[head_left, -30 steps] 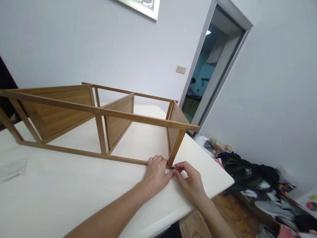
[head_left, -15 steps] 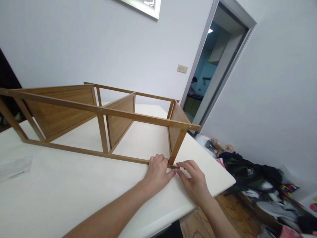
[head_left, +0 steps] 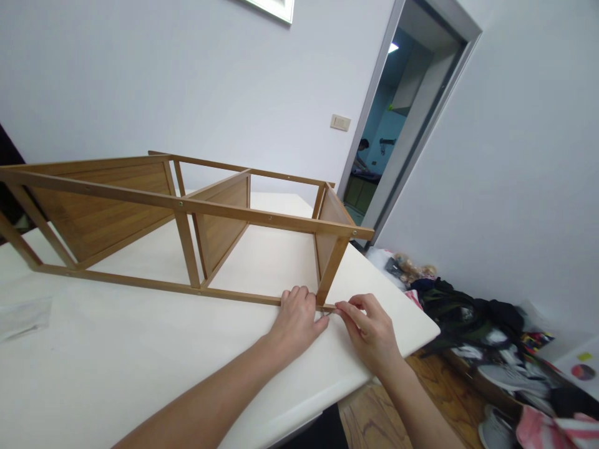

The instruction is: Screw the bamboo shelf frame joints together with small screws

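A brown wooden shelf frame (head_left: 187, 206) lies on its side on a white table (head_left: 140, 362). My left hand (head_left: 297, 315) rests on the table with its fingers curled against the frame's near bottom rail, close to the right corner post. My right hand (head_left: 369, 327) sits just right of that corner, thumb and fingers pinched on a small thin metal piece (head_left: 329, 312) at the rail's end; what it is cannot be made out. The two hands nearly touch at the corner.
A clear plastic bag (head_left: 23, 315) lies at the table's left edge. The table's right edge drops to a wooden floor with a pile of bags, clothes and shoes (head_left: 486, 337). An open doorway (head_left: 397, 125) shows a person in the far room.
My right hand's fingers, spread flat half a second ago, have drawn back into a pinch at the corner. My left hand has stayed on the rail. The view shifted slightly.
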Action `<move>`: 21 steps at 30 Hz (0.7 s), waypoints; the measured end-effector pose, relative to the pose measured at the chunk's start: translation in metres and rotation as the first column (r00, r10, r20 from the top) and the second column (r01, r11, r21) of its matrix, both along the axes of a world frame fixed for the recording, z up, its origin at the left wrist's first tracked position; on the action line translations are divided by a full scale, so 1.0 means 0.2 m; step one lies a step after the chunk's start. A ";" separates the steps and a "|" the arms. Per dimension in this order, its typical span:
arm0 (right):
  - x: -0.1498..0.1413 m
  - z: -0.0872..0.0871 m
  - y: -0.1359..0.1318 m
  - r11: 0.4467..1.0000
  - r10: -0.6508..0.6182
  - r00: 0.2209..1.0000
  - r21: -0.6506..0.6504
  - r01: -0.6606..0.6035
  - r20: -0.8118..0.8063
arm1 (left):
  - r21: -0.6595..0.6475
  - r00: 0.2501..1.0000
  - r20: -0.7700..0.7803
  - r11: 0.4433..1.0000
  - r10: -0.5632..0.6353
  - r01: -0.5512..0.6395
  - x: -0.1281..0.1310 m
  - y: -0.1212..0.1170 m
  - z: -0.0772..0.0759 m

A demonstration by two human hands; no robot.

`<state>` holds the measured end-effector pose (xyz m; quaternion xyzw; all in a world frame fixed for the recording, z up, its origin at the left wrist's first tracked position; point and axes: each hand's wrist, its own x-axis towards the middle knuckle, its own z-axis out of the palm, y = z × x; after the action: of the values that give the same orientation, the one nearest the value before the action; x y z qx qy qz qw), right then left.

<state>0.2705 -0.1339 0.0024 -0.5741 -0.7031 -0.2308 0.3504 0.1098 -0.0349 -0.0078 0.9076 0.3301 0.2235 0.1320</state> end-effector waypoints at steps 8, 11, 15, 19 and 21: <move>0.01 -0.03 -0.02 0.999 -0.053 0.997 -0.002 0.053 -0.049 | 0.046 1.000 -0.011 0.999 0.006 -0.006 0.00 0.00 -0.02; 0.01 -0.03 -0.01 0.999 -0.045 0.996 -0.014 0.044 -0.074 | 0.047 1.000 -0.015 0.999 0.008 -0.007 0.01 0.01 -0.03; 0.01 -0.04 0.00 0.999 -0.025 0.994 -0.028 0.022 -0.106 | 0.048 1.000 -0.024 0.999 0.007 -0.006 0.01 0.00 -0.02; 0.01 -0.04 -0.01 0.999 -0.029 0.992 -0.043 0.024 -0.120 | 0.076 0.999 -0.037 0.997 0.006 -0.003 0.00 -0.01 0.00; 0.00 -0.04 -0.01 0.998 -0.034 0.991 -0.049 0.028 -0.126 | 0.094 0.999 -0.038 0.996 0.008 -0.004 0.00 -0.01 -0.01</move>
<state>0.2713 -0.1356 -0.0066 -0.6067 -0.6756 -0.1824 0.3771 0.1106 -0.0379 -0.0099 0.9158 0.3245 0.2218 0.0823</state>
